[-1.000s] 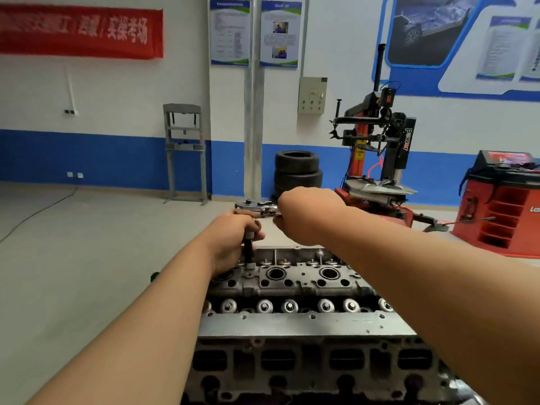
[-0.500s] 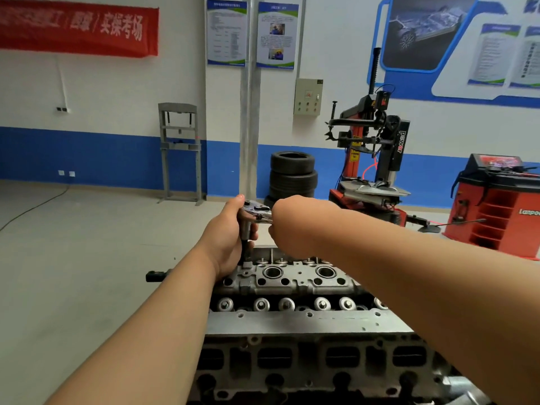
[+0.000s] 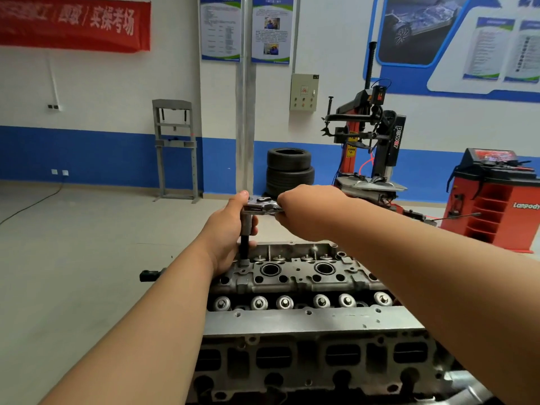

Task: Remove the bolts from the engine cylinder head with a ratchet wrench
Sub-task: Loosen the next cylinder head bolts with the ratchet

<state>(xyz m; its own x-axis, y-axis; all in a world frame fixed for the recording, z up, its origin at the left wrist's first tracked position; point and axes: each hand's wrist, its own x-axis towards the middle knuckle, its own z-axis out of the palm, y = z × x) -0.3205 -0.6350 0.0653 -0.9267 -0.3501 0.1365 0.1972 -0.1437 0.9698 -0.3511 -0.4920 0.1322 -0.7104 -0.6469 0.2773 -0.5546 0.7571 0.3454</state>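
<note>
My left hand [image 3: 229, 229] curls round the upright extension [image 3: 245, 244] below the ratchet wrench [image 3: 260, 206], steadying its socket at the far left corner of the cylinder head [image 3: 295, 277]. The bolt beneath is hidden. My right hand [image 3: 305, 213] is closed over the handle. I judge this bolt is being loosened and is not out yet. Further right, small fasteners [image 3: 306, 256] stand along the far edge; I cannot tell whether they are bolts to remove.

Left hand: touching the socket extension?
Touching. Head view: the left hand grips the socket extension just below the ratchet wrench.
</note>
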